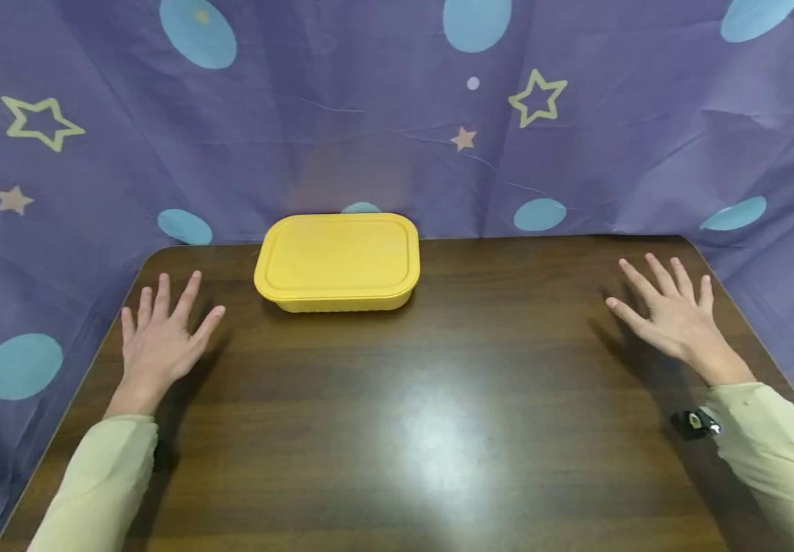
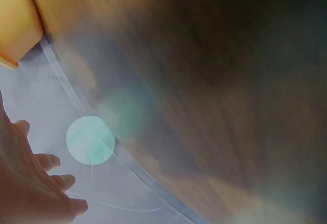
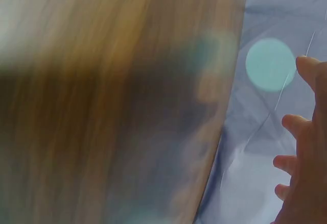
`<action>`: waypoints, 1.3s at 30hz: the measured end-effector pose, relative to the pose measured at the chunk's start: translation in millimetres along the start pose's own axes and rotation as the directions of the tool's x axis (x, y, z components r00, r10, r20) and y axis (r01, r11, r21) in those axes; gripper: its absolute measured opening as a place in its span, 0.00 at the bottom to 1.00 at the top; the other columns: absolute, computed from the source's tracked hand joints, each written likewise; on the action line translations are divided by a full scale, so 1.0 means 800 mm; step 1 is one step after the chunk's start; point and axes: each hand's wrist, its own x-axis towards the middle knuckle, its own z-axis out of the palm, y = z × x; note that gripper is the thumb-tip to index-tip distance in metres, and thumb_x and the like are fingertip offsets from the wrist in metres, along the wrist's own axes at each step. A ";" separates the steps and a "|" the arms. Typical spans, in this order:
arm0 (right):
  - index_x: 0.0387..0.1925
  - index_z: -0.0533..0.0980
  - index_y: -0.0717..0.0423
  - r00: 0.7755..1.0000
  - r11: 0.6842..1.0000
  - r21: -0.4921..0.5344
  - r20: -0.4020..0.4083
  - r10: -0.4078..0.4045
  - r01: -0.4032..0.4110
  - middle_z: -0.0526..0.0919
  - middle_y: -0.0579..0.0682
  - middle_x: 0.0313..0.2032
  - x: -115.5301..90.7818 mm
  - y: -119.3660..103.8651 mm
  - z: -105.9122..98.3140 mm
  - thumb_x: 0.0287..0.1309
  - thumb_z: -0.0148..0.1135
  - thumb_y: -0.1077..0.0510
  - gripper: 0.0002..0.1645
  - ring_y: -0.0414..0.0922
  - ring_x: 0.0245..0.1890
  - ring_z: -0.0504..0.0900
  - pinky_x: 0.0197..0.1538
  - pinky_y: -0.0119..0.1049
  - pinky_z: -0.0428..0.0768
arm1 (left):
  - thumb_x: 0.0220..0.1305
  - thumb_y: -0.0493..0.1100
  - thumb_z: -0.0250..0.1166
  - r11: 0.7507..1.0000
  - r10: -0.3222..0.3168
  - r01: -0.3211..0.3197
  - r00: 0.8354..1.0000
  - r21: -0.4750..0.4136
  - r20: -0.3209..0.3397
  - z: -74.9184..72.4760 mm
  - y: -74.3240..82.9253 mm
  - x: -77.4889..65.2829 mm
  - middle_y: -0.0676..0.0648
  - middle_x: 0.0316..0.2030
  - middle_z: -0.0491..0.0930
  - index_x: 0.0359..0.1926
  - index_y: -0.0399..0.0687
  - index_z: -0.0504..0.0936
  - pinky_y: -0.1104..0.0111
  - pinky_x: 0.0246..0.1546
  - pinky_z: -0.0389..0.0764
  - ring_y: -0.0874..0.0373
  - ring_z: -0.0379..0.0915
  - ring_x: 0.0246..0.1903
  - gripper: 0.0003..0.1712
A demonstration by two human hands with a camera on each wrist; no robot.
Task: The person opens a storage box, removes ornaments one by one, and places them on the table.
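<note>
A yellow lidded container sits at the back of the brown table, left of the middle, its lid on. To its left, my left hand hovers over the table with fingers straight and spread, holding nothing. Over the far right side of the table, my right hand is likewise spread and holds nothing, well apart from the container. The left wrist view catches a corner of the container beyond the left hand. In the right wrist view only the right hand, table and cloth appear. What the container holds is hidden.
The wooden table has rounded back corners and a glare spot near its middle. A purple cloth with stars and blue dots hangs behind and along both sides. A small black device is at the right wrist.
</note>
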 end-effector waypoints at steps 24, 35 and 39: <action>0.74 0.56 0.50 0.969 0.951 0.184 -0.057 -0.241 0.248 0.53 0.62 0.72 0.076 -0.146 0.052 0.71 0.46 0.38 0.37 0.63 0.71 0.46 0.64 0.68 0.41 | 0.72 0.68 0.34 0.970 0.085 -0.064 0.993 -0.233 0.082 0.005 0.041 0.040 0.33 0.74 0.33 0.77 0.57 0.33 0.33 0.61 0.41 0.28 0.31 0.69 0.42; 0.72 0.59 0.57 0.941 0.905 0.262 -0.061 -0.332 0.336 0.56 0.62 0.71 0.098 -0.202 0.073 0.72 0.47 0.44 0.34 0.63 0.70 0.50 0.66 0.65 0.45 | 0.76 0.61 0.35 0.873 0.153 -0.100 0.985 -0.477 0.074 0.009 0.057 0.073 0.39 0.74 0.41 0.77 0.54 0.38 0.41 0.65 0.45 0.34 0.39 0.70 0.37; 0.71 0.59 0.59 0.934 0.875 0.330 -0.074 -0.351 0.355 0.57 0.61 0.71 0.106 -0.221 0.075 0.72 0.47 0.46 0.34 0.62 0.70 0.51 0.66 0.64 0.47 | 0.75 0.62 0.35 0.852 0.130 -0.058 0.986 -0.520 0.102 0.010 0.066 0.080 0.39 0.74 0.42 0.77 0.54 0.40 0.41 0.66 0.44 0.34 0.40 0.70 0.37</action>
